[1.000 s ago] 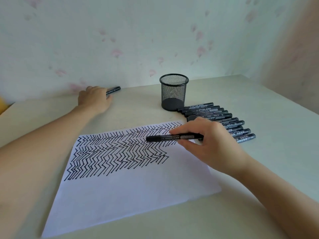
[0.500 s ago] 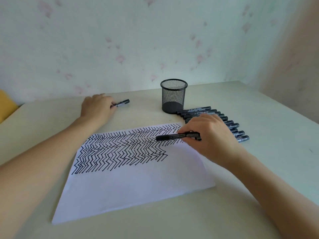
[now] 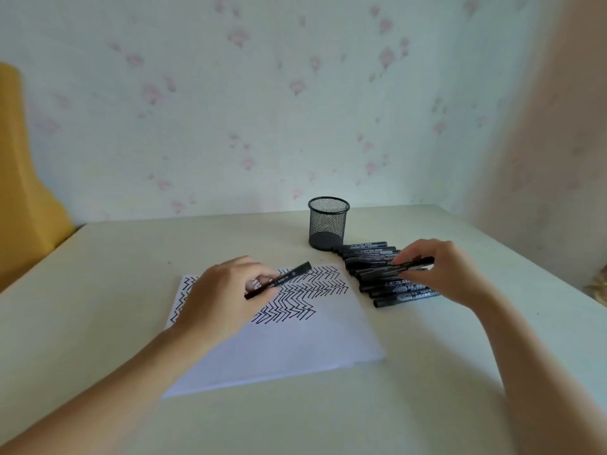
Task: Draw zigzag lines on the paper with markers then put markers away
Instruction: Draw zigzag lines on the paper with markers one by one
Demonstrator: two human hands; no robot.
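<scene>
Lying on the cream tabletop [image 3: 98,323] is a white paper [image 3: 295,343], its far half filled with rows of black zigzag lines [image 3: 315,290] and its near half bare. The left hand [image 3: 223,297] is hovering over the paper's far left part, hiding some of the drawing; its thumb and fingers are pinching a black marker [image 3: 285,279] that is pointing up and to the right, tilted across the lines. Whether its tip is capped is hard to tell in this soft view.

The right hand [image 3: 440,274] is reaching over a row of markers [image 3: 387,280] lying side by side on the tabletop just right of the paper. Its curled fingertips are gripping a second marker [image 3: 415,262], which is lying roughly level above or on the middle of that row; contact with the ones beneath cannot be made out. The row is running from near the cup toward the person, each marker stepped a little further right than the one before it.

A black mesh cup [image 3: 328,223] is standing upright just beyond the row's far end, close to the wall. Flowered wallpaper [image 3: 262,110] is covering the wall behind, and a yellow shape [image 3: 23,192] is showing at the left edge.
</scene>
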